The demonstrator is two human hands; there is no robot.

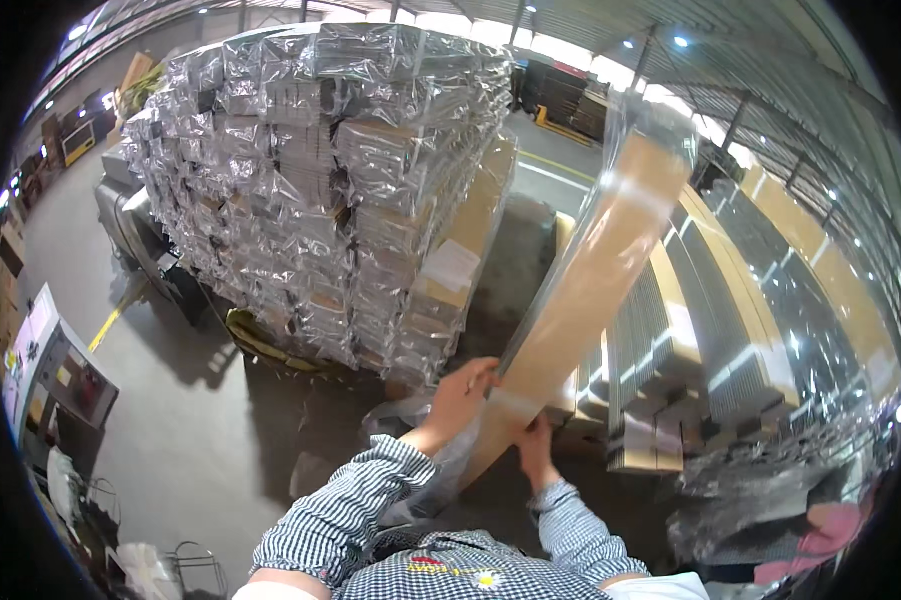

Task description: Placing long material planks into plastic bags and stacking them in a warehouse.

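A long bundle of flat brown cardboard (596, 290), sleeved in clear plastic, leans up and away from me, its far end tilted to the right. Loose plastic film sticks up past that far end. My left hand (461, 402) is closed on the bundle's left edge near its lower end, where crumpled film hangs down. On the opposite edge, a little nearer to me, my right hand (538, 452) grips the same bundle. Its fingers are partly hidden by the cardboard. The bundle's bottom end reaches down in front of my checked apron.
A tall stack of plastic-wrapped bundles (301, 170) rises ahead on the left. Strapped stacks of cardboard (711, 310) stand close on the right. Crumpled clear film (761, 500) and pink fabric (826, 530) lie at lower right. A cluttered table (66, 370) stands at far left.
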